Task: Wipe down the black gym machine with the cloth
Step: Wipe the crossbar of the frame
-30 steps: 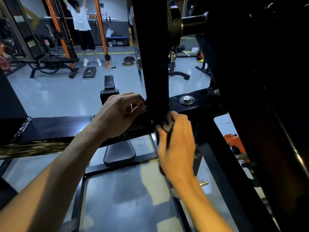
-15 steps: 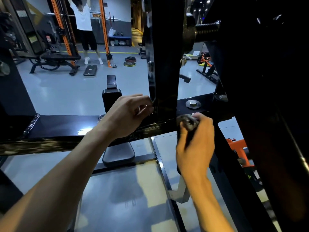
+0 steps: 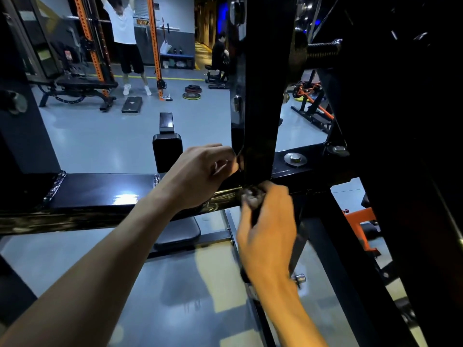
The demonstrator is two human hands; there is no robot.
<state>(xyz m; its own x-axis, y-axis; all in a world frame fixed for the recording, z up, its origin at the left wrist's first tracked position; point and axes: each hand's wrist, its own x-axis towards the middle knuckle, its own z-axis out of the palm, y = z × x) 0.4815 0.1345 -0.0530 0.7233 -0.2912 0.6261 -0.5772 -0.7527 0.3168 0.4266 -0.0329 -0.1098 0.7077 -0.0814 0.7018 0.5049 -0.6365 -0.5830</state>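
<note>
The black gym machine (image 3: pixel 258 96) fills the middle and right: a glossy upright post meets a horizontal black beam (image 3: pixel 100 194). My right hand (image 3: pixel 268 229) grips a dark cloth (image 3: pixel 251 196) and presses it against the joint at the foot of the post, on the beam's front edge. My left hand (image 3: pixel 200 174) is curled against the post's left side just above the beam; it seems to pinch a dark bit of cloth there, but the dark makes this hard to tell.
A bolt with a washer (image 3: pixel 295 159) sits on the beam right of the post. A padded seat (image 3: pixel 175 231) lies below the beam. A diagonal black strut (image 3: pixel 355 271) runs down right. Far off, a person stands in an orange rack (image 3: pixel 155 46), with weight plates (image 3: pixel 192 92) on the grey floor.
My right hand with the cloth went right along the beam, then came back left to the foot of the post. The left hand stayed at the post's left side.
</note>
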